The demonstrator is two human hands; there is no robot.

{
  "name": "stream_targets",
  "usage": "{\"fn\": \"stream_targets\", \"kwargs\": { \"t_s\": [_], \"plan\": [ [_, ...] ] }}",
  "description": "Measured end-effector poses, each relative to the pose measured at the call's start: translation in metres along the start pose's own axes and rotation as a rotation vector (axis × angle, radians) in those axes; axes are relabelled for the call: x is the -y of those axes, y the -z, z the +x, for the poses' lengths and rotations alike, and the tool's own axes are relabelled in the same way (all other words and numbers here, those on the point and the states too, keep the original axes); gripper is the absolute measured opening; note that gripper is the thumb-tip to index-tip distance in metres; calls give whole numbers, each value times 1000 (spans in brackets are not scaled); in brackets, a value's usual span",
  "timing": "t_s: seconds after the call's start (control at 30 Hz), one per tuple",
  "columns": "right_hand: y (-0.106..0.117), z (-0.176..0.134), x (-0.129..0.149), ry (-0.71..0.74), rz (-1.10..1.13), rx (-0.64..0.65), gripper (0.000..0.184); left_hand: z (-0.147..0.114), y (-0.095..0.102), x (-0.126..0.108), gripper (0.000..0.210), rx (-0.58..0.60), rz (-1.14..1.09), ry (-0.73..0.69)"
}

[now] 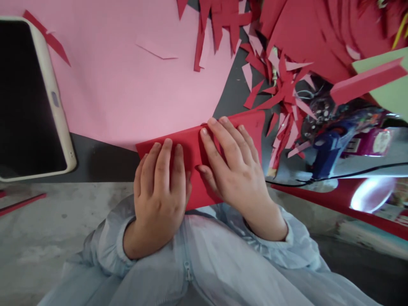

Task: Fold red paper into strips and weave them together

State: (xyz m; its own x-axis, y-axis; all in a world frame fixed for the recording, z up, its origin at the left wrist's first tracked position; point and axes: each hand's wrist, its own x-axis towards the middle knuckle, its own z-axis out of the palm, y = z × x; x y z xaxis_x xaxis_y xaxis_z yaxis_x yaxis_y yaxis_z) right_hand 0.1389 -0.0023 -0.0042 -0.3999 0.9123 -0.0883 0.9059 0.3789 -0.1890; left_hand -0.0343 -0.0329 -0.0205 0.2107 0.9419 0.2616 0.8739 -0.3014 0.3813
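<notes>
A sheet of red paper (204,193) lies at the front edge of the dark table, its near part hanging over towards my body. A fold or doubled edge seems to run along its far side. My left hand (161,191) rests flat on the left part of the paper, fingers stretched out and pointing away from me. My right hand (237,165) lies on the right part, its fingertips at the far edge and its thumb apart from the fingers. Both palms face down and hide much of the paper.
Pink paper (127,93) covers the table beyond. A phone (57,102) in a pale case lies left. Red and pink scraps (287,93) are heaped at the right, near a blue glue gun (330,148) with a black cord (350,173). Red sheets (312,38) lie behind.
</notes>
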Motion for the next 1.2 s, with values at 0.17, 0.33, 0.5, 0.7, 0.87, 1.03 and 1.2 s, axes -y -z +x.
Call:
{"fn": "stream_targets", "kwargs": {
  "t_s": [0.17, 0.33, 0.5, 0.7, 0.87, 1.03, 1.2],
  "plan": [
    [-2, -1, -3, 24, 6, 12, 59, -1, 2, -1, 52, 19, -21, 50],
    [-4, -2, -6, 25, 16, 28, 60, -1, 5, -2, 52, 29, -20, 72],
    [-5, -3, -6, 36, 34, 10, 61, -2, 5, -4, 51, 23, 15, 50],
    [-4, -3, -6, 57, 46, -21, 64, -2, 6, -4, 49, 23, 38, 40],
    [-5, -5, -9, 93, 12, -29, 65, 0, 5, -2, 45, 6, 95, 11],
    [-10, -5, -13, 160, -12, -124, 65, -1, 3, -1, 43, -55, 117, -12],
    [-11, -4, -14, 167, -4, -130, 64, -1, 2, -1, 43, -53, 121, -18]
  ]
}}
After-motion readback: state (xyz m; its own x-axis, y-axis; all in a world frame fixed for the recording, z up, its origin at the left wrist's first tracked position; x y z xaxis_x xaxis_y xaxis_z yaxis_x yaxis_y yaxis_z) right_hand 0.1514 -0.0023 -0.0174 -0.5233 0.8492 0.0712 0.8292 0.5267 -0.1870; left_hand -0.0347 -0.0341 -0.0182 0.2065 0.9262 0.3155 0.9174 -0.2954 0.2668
